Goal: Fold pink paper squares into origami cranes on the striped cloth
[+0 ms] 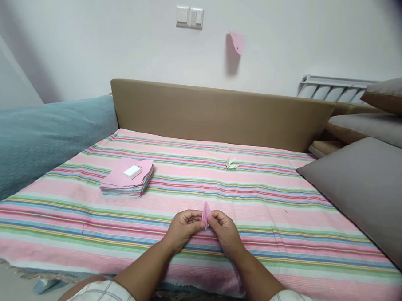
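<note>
A small pink folded paper (205,213), narrow and pointed at the top, stands upright between my hands above the striped cover. My left hand (183,228) pinches it from the left side, thumb near its lower part. From the right, my right hand (226,233) pinches the same paper, its thumb pressed on the front. Beyond them lies a pale green folded paper piece (231,163), shaped like a little crane. To the left is a stack of square coloured paper (125,176) with a pink sheet on top, and a white charger plug (132,171) rests on it.
The pink striped cover (187,170) spreads over the sofa seat. A brown backrest (216,115) runs along the back. Grey cushions (369,189) are piled at the right, and a blue-green covered armrest (51,135) borders the left. A pink paper (237,42) hangs on the wall.
</note>
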Action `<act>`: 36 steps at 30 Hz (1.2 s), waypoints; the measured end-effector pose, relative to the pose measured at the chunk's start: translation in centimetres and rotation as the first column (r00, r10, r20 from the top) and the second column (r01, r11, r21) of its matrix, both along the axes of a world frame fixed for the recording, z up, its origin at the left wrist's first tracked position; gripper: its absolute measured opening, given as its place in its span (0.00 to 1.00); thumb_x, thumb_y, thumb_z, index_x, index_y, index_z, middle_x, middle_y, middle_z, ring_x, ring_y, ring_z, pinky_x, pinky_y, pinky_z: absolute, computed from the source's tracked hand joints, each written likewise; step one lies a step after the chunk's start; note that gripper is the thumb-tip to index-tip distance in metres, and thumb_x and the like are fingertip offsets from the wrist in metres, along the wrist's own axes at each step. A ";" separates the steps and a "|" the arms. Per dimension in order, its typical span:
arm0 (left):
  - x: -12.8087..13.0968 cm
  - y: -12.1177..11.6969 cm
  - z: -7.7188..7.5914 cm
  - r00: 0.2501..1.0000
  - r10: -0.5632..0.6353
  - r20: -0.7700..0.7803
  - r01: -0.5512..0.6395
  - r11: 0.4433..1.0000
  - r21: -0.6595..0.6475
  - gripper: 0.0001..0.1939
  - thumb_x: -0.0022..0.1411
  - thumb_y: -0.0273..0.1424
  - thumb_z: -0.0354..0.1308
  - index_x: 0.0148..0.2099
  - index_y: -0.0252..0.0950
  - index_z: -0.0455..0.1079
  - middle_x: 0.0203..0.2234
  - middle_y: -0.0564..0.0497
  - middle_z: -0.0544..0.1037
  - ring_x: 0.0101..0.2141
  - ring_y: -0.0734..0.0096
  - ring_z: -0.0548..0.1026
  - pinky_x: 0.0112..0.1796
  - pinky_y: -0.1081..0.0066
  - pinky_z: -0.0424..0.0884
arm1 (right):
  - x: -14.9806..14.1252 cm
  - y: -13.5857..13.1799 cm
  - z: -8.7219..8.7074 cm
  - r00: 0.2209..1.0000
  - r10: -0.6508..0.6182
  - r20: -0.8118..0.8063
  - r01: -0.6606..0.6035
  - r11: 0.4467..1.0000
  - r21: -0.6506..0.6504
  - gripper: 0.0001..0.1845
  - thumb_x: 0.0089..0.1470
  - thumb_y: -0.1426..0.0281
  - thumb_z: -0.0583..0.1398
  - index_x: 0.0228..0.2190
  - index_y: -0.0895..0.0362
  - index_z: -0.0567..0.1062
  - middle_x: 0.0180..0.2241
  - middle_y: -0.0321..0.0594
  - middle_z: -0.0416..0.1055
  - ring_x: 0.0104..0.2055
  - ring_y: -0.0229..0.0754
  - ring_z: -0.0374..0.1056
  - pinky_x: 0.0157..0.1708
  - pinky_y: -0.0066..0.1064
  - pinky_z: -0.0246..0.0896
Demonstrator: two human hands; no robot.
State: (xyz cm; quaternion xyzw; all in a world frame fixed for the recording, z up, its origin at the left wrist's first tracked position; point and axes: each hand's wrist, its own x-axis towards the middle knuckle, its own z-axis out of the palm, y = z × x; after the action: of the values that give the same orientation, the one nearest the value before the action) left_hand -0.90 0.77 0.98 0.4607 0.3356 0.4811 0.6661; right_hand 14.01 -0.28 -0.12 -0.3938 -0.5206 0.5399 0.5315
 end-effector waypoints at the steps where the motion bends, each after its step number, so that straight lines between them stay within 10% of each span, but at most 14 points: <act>1: 0.0 0.0 0.0 1.000 -0.012 0.003 0.012 1.000 0.001 0.15 0.40 0.31 0.69 0.34 0.33 0.75 0.26 0.49 0.78 0.29 0.70 0.73 0.36 0.71 0.68 | 0.0 0.0 0.1 1.000 0.004 -0.004 -0.004 1.000 -0.005 0.15 0.49 0.57 0.60 0.28 0.58 0.72 0.25 0.35 0.69 0.29 0.38 0.64 0.34 0.30 0.59; 19: 0.4 -0.2 0.2 0.996 0.052 -0.067 -0.050 0.998 0.030 0.14 0.41 0.34 0.68 0.32 0.33 0.74 0.25 0.50 0.78 0.28 0.71 0.73 0.33 0.72 0.67 | -0.2 0.0 -0.3 1.000 -0.025 0.001 0.025 0.998 -0.051 0.18 0.46 0.55 0.61 0.28 0.57 0.69 0.17 0.29 0.60 0.18 0.31 0.53 0.18 0.24 0.49; 36: 0.7 -0.5 0.1 0.985 0.116 -0.127 -0.105 0.990 0.097 0.16 0.42 0.35 0.67 0.30 0.34 0.67 0.20 0.55 0.71 0.22 0.76 0.69 0.26 0.76 0.64 | 0.1 -0.2 0.1 1.000 0.028 -0.012 -0.028 0.996 -0.089 0.16 0.45 0.58 0.62 0.29 0.59 0.73 0.20 0.33 0.67 0.22 0.35 0.63 0.26 0.28 0.60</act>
State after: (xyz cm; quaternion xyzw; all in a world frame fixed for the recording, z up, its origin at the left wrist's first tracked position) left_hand -0.16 0.28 1.06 0.5017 0.3819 0.5005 0.5932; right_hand 14.12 -0.45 -0.02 -0.4071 -0.4986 0.5721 0.5084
